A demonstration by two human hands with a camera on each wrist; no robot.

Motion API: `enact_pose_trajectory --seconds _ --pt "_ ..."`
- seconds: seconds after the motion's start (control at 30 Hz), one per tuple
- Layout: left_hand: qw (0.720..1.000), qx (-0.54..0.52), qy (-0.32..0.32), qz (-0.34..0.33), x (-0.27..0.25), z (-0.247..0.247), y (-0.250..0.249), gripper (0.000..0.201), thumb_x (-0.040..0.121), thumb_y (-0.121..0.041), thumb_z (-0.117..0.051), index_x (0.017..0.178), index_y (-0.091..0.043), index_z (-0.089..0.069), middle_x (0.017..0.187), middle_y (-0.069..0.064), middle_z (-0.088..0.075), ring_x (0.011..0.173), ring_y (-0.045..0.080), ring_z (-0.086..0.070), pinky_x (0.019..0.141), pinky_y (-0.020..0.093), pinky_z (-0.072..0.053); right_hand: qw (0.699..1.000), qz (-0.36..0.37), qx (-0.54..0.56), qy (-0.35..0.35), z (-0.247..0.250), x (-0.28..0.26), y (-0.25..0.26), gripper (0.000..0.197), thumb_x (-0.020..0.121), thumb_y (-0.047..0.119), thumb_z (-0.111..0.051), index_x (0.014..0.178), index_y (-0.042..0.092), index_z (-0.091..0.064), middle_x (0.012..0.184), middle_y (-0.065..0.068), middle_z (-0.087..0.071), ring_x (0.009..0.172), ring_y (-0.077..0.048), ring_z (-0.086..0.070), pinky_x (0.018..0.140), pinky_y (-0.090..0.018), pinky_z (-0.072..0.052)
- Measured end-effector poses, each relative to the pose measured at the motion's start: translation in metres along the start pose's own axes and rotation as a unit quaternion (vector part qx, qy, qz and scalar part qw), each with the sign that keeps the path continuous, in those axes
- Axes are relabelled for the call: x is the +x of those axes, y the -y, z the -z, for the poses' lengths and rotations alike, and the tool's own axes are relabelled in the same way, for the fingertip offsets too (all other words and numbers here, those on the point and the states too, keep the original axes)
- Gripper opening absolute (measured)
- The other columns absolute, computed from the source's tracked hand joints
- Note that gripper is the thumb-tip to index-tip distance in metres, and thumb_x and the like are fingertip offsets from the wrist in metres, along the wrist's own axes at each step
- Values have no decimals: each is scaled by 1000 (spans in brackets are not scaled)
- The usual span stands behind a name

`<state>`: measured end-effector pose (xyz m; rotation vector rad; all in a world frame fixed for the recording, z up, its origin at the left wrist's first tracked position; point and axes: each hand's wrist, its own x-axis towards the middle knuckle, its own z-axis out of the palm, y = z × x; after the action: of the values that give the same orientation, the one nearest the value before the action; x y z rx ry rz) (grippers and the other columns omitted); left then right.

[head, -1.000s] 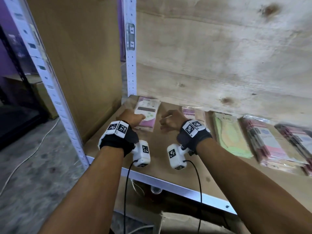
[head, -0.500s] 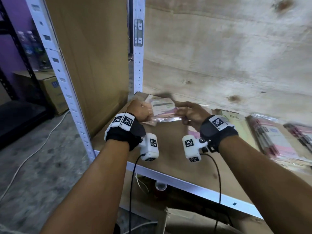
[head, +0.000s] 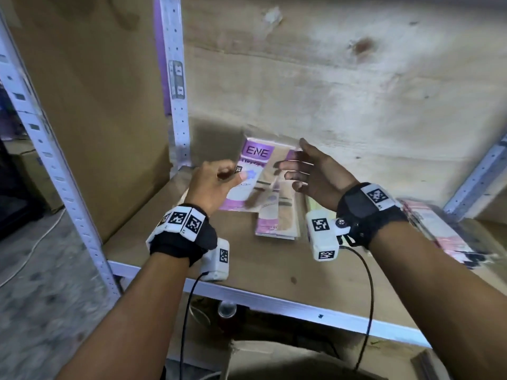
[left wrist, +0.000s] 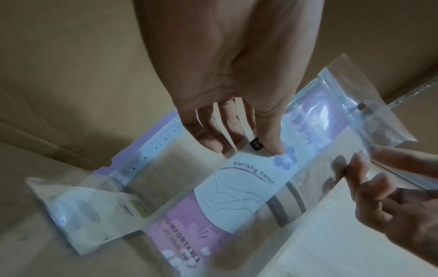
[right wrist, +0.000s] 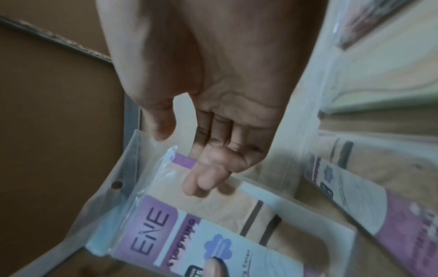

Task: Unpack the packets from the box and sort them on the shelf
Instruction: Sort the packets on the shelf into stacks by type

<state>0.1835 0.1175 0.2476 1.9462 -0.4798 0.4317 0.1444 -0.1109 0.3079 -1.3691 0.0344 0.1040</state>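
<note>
Head view: left hand (head: 212,185) pinches purple packet (head: 253,171) mid-edge; right hand (head: 315,176) spread beside it. Light, floppy, slick plastic; grip the stiff card.

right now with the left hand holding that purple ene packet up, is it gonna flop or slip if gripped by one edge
Probably some flop: the ENE packet is a thin clear bag round a flat card insert, and its loose plastic ends look crumpled. Likely light, since the left hand lifts it with a thumb-and-finger grip. The glossy film may be slippery, so the open right hand close by seems sensible.

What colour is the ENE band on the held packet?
Purple with white letters on the packet; clearest in the head view.
</note>
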Motion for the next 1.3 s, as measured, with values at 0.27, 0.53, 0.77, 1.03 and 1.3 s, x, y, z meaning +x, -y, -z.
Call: enact_pose_trajectory --seconds 0.27,0.53,0.77,1.03,1.3 --pt "984 -160 67 50 -5 -43 -13 25 88 -32 -71 86 -8 -72 75 -6 -66 63 4 -52 62 18 -43 978 66 -189 -58 33 -34 -31 20 85 36 -74 93 18 -70 81 -5 -58 72 -18 -51 65 -25 -39" --pt "943 -240 118 198 -10 -87 -15 28 89 -17 -71 110 1 -69 96 13 -71 74 15 -61 57 18 -50 984 49 -161 56 69 -51 -83 45 92 -4 -61 136 1 -54 133 -17 -63 125 -33 -59 111 -50 -42" --pt "930 -264 25 253 17 -87 1 39 84 -23 -76 119 -12 -63 95 2 -74 79 16 -70 69 26 -57 969 -5 -202 142 94 -58 -101 44 91 -7 -61 135 0 -54 132 -13 -64 122 -25 -62 103 -32 -50" --pt "962 -178 98 183 26 -93 14 30 82 -40 -75 103 -19 -75 80 -4 -77 68 7 -68 66 23 -50 972 -19 -232 10 115 -63 -105 22 91 1 -64 110 -9 -62 116 -30 -66 85 -18 -68 78 -19 -54" --pt "974 -176 104 100 15 -94 5 47 89 -46 -67 92 1 -71 46 -9 -52 45 7 -50 55 23 -40 952 20 -305 -18 124 -81 -99 25 94 25 -65 106 3 -70 110 -19 -72 92 -20 -65 84 -31 -47"
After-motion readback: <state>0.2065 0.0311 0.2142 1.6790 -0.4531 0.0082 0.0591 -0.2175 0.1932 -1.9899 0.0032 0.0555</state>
